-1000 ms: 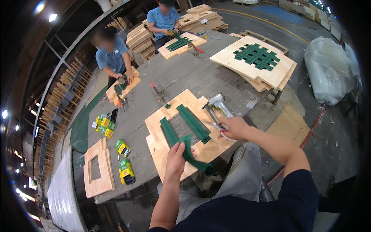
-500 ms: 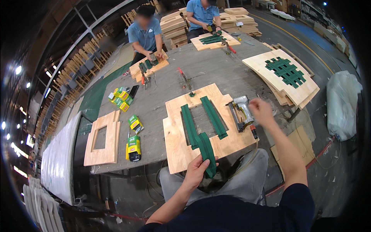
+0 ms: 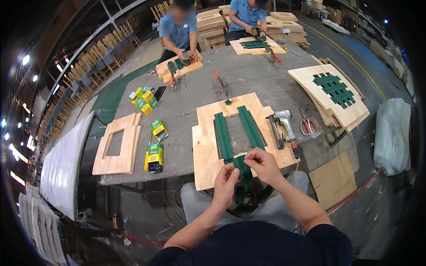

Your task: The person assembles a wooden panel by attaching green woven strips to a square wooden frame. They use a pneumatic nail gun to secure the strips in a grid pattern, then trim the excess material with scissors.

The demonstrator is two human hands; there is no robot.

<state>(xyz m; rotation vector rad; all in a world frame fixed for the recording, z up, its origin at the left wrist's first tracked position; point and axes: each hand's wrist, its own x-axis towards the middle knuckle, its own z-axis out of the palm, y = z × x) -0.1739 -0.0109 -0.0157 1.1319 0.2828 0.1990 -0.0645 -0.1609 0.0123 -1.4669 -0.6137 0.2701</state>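
Head view, notched wooden panel: it lies on the grey table point(image 3: 186, 104) before the person; the panel point(image 3: 205, 153) has a window opening, and all places below are given from it.
Fixed-looking straps: a left green strap point(image 3: 222, 135) and a right green strap point(image 3: 251, 127) run lengthwise along the two sides of the panel's opening.
Loose strap: a held green strap point(image 3: 243, 172) sits at the panel's near edge, its lower part hanging past it; whether it joins the left strap cannot be told.
Left hand: the left hand point(image 3: 226, 179) pinches the held strap's left side between thumb and fingertips.
Right hand: the right hand point(image 3: 262, 166) pinches the same strap's right side, near its upper end, fingers curled.
Staple gun: the silver staple gun point(image 3: 284, 118) rests at the panel's right edge.
Scissors: red-handled scissors point(image 3: 305, 119) lie just right of the gun and panel.
Boxes: yellow-green boxes point(image 3: 155, 155) stand left of the panel.
Second frame: a smaller wooden frame point(image 3: 103, 155) lies farther left.
Woven board: a board with woven green straps point(image 3: 333, 90) lies well to the panel's right.
Co-workers: two people in blue shirts point(image 3: 181, 29) work beyond the panel, across the table.
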